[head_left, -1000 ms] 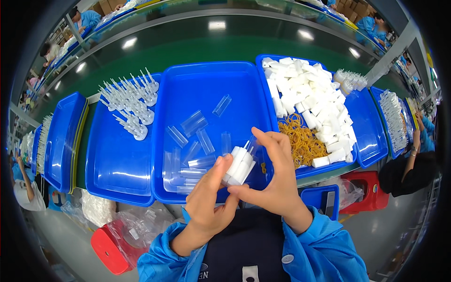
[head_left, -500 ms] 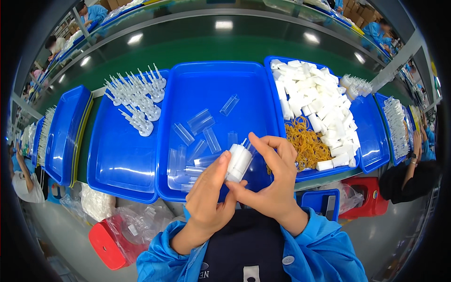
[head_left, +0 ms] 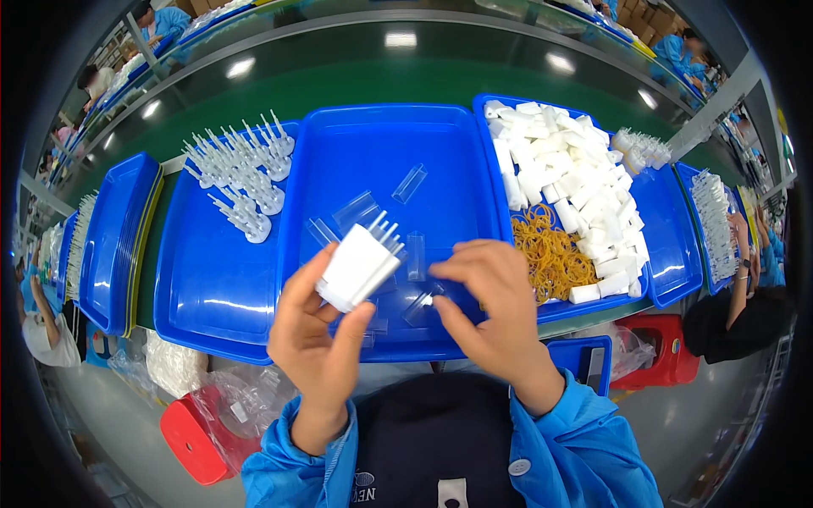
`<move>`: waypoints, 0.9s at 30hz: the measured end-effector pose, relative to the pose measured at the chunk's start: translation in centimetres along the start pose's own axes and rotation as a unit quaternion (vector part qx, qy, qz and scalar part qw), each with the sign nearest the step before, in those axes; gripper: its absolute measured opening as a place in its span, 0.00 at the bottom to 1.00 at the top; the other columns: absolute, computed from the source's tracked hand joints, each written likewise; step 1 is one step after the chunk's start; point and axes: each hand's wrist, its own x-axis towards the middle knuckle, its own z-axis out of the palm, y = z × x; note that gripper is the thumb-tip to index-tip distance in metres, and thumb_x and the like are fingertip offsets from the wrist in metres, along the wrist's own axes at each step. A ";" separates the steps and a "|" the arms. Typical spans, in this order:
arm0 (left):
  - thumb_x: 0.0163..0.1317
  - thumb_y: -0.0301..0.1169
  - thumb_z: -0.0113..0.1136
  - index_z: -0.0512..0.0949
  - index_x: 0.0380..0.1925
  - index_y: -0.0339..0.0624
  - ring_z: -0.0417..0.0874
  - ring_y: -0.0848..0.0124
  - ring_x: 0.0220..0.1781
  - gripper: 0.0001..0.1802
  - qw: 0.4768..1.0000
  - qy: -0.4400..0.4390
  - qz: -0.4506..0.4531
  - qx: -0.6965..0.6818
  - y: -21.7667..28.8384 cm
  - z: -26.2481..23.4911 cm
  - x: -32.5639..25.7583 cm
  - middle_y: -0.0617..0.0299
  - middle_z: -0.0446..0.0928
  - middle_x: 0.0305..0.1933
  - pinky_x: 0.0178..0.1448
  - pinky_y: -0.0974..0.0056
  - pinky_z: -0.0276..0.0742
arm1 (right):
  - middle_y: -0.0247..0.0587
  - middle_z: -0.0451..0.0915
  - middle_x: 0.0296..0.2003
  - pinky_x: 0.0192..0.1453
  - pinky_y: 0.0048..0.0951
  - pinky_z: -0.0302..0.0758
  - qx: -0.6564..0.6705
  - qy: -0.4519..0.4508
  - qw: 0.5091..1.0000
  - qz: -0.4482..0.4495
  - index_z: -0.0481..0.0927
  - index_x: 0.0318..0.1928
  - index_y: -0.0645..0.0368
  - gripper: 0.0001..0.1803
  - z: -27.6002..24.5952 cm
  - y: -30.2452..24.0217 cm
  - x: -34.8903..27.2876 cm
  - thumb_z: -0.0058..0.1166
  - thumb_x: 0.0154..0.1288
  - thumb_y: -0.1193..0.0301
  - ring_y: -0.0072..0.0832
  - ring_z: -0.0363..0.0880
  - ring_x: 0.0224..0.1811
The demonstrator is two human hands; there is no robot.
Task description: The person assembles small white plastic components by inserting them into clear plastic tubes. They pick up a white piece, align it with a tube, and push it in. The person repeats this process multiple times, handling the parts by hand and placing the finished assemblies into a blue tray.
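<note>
My left hand (head_left: 315,343) holds a white block-shaped piece (head_left: 360,264) between thumb and fingers, over the middle blue tray (head_left: 389,140). Several thin pale prongs stick out of its upper right end. To the right, my right hand (head_left: 498,300) hovers above the same tray, thumb and forefinger apart. By its thumb tip is a short clear plastic piece (head_left: 418,310) with a small white spot; whether they touch I cannot tell. More clear plastic pieces (head_left: 411,184) lie in this tray, some hidden behind my left hand.
In the left blue tray (head_left: 212,296) stand white pronged pieces (head_left: 241,169). The right tray bears white blocks (head_left: 567,169) and yellow-brown rubber bands (head_left: 550,258). Stacked blue trays (head_left: 127,245) are farther left. Red stools (head_left: 190,440) stand below. Other people work at both sides.
My hands have moved apart. The left has carried the white piece left and up, tilting it so its prongs show; the right has let go of it and moved slightly right.
</note>
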 end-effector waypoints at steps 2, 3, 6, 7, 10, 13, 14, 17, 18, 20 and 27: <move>0.57 0.15 0.61 0.66 0.60 0.27 0.77 0.53 0.59 0.30 0.996 0.009 -0.053 -0.078 0.8 0.0 0.6 0.39 0.68 0.62 0.53 0.58 0.84 | 0.40 0.76 0.40 0.54 0.42 0.67 -0.041 -0.065 0.997 -0.022 0.79 0.41 0.59 0.17 0.6 0.0 -0.3 0.62 0.46 0.75 0.41 0.74 0.48; 0.57 0.15 0.61 0.65 0.60 0.27 0.77 0.53 0.59 0.30 0.990 0.013 -0.079 -0.115 1.2 0.0 0.8 0.40 0.68 0.62 0.53 0.58 0.84 | 0.40 0.76 0.39 0.54 0.42 0.67 -0.049 -0.071 0.996 -0.013 0.79 0.41 0.58 0.17 0.7 0.1 -0.3 0.62 0.46 0.75 0.40 0.74 0.48; 0.60 0.23 0.62 0.66 0.60 0.29 0.79 0.57 0.57 0.28 0.980 0.001 -0.115 -0.162 1.2 0.0 0.8 0.42 0.70 0.62 0.48 0.60 0.86 | 0.43 0.77 0.38 0.50 0.36 0.72 -0.052 -0.068 0.996 0.026 0.79 0.41 0.60 0.16 0.2 0.3 -0.1 0.63 0.48 0.77 0.39 0.77 0.44; 0.60 0.26 0.62 0.67 0.60 0.30 0.80 0.58 0.57 0.28 0.977 0.003 -0.124 -0.173 1.0 0.0 0.7 0.43 0.71 0.61 0.45 0.61 0.87 | 0.43 0.78 0.39 0.49 0.34 0.73 0.018 -0.043 0.997 0.057 0.79 0.42 0.61 0.16 -0.3 0.3 0.0 0.63 0.49 0.77 0.38 0.78 0.44; 0.61 0.31 0.63 0.68 0.58 0.30 0.80 0.59 0.55 0.28 0.975 -0.005 -0.147 -0.168 0.8 -0.3 0.0 0.44 0.72 0.60 0.46 0.62 0.86 | 0.45 0.79 0.42 0.45 0.26 0.76 0.192 0.014 0.975 0.108 0.78 0.44 0.65 0.14 -1.6 1.2 -0.4 0.62 0.55 0.80 0.31 0.81 0.42; 0.59 0.25 0.64 0.73 0.53 0.29 0.77 0.60 0.58 0.23 0.978 -0.033 -0.131 -0.160 0.4 -0.2 -0.6 0.44 0.74 0.56 0.60 0.60 0.75 | 0.43 0.78 0.42 0.48 0.26 0.76 0.373 0.041 0.914 0.153 0.78 0.44 0.66 0.12 -1.9 1.3 -0.9 0.61 0.58 0.81 0.27 0.80 0.44; 0.57 0.24 0.66 0.76 0.51 0.29 0.76 0.62 0.58 0.21 0.979 -0.041 -0.120 -0.159 0.6 0.1 -0.6 0.45 0.74 0.56 0.63 0.60 0.69 | 0.43 0.77 0.43 0.49 0.26 0.76 0.389 0.042 0.907 0.158 0.78 0.45 0.67 0.12 -2.0 1.3 -1.0 0.60 0.59 0.82 0.26 0.79 0.45; 0.54 0.20 0.67 0.76 0.52 0.30 0.75 0.62 0.59 0.23 0.981 -0.087 -0.080 -0.154 0.6 0.2 -0.3 0.45 0.73 0.57 0.63 0.60 0.71 | 0.42 0.73 0.44 0.50 0.25 0.75 0.411 0.056 0.896 0.159 0.78 0.46 0.68 0.13 -2.5 1.1 -1.1 0.58 0.60 0.83 0.25 0.77 0.45; 0.53 0.19 0.67 0.76 0.52 0.30 0.75 0.62 0.59 0.23 0.981 -0.090 -0.080 -0.151 0.7 0.3 -0.3 0.45 0.72 0.58 0.62 0.61 0.71 | 0.41 0.72 0.44 0.49 0.24 0.74 0.399 0.068 0.902 0.151 0.78 0.47 0.68 0.13 -2.5 1.1 -1.1 0.57 0.60 0.84 0.24 0.76 0.44; 0.52 0.16 0.67 0.76 0.51 0.30 0.75 0.62 0.59 0.24 0.982 -0.097 -0.080 -0.144 1.0 0.4 -0.3 0.46 0.71 0.59 0.62 0.61 0.72 | 0.41 0.70 0.44 0.46 0.22 0.72 0.376 0.087 0.912 0.141 0.78 0.48 0.68 0.13 -2.6 1.1 -1.2 0.56 0.61 0.84 0.22 0.74 0.42; 0.51 0.15 0.67 0.77 0.50 0.30 0.76 0.62 0.59 0.24 0.982 -0.123 -0.077 -0.118 1.0 0.7 -0.4 0.47 0.70 0.58 0.59 0.62 0.77 | 0.40 0.70 0.41 0.38 0.20 0.68 0.414 0.140 0.887 0.144 0.75 0.45 0.68 0.10 -2.6 0.4 -1.1 0.54 0.65 0.78 0.18 0.69 0.34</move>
